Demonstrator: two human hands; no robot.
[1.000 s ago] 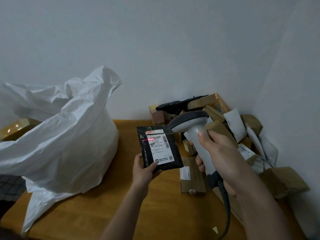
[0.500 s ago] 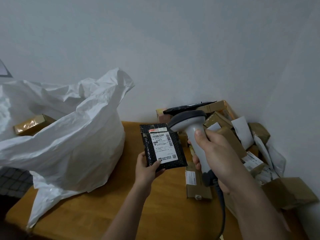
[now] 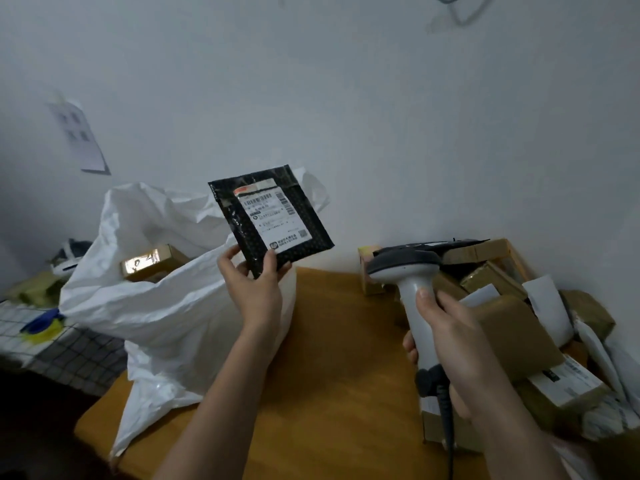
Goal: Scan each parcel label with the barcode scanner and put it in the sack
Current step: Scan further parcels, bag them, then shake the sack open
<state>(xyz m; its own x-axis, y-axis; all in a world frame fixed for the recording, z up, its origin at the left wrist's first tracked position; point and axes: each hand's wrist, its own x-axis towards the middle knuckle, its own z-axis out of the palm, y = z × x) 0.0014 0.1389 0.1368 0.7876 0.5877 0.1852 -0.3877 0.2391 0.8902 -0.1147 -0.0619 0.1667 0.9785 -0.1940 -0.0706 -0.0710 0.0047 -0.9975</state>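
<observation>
black parcel | pinched at lower edge by left hand, raised over white sack mouth | right hand wrapped round scanner | carry further over opening, release low, label clear

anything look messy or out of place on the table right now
Yes: the parcels at the table's right end lie in a loose heap against the wall, boxes tilted and overlapping. The sack slumps with its mouth crumpled. The black parcel in the left hand looks intact.
</observation>
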